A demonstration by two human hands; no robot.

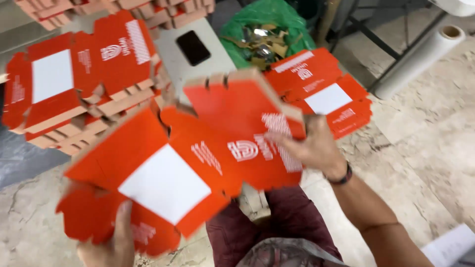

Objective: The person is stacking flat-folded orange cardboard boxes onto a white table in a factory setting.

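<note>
I hold a flat, unfolded orange cardboard box blank (198, 148) with a white square panel and white print, spread across my lap. My left hand (116, 242) grips its lower left edge from beneath, thumb on the orange face. My right hand (309, 146) grips its right side near the printed part, with a dark band on the wrist. The blank is blurred from motion.
A tall stack of the same orange blanks (74, 84) rises at the left, a smaller stack (324, 91) at the right. A black phone (193, 47) lies on a grey stand behind. A green bag of scraps (267, 29) and a white film roll (420, 59) sit on the stone floor.
</note>
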